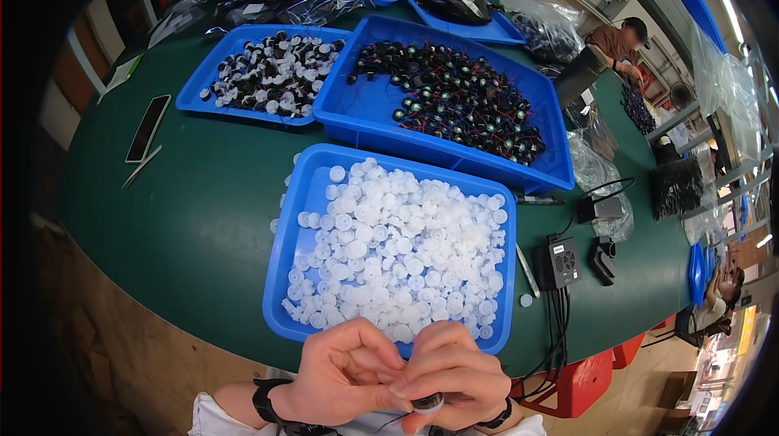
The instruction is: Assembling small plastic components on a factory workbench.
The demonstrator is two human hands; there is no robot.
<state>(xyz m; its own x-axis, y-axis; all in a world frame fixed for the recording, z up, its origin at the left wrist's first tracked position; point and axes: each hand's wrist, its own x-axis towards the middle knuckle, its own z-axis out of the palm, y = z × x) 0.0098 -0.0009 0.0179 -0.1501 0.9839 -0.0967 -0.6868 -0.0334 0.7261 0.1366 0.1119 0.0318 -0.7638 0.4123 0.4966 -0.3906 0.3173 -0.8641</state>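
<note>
Both my hands meet at the near edge of a blue tray (279,274) heaped with small translucent white plastic caps (406,233). Curled fingers of my right hand (456,367) hold a small round black part with a pale cap (428,404), low in front of me. Thumb and fingers of my left hand (345,371) are pinched together right beside it, touching the right fingertips. Whatever lies between the left fingertips is hidden. A thin dark wire shows just below the hands.
Behind stand a large blue bin (454,162) of black wired parts and a blue tray (188,95) of white-capped black parts. A phone (148,129) and tweezers (143,166) lie left. To the right are a black fan-vented box (560,262), cables and a pen (527,270). Other people sit beyond.
</note>
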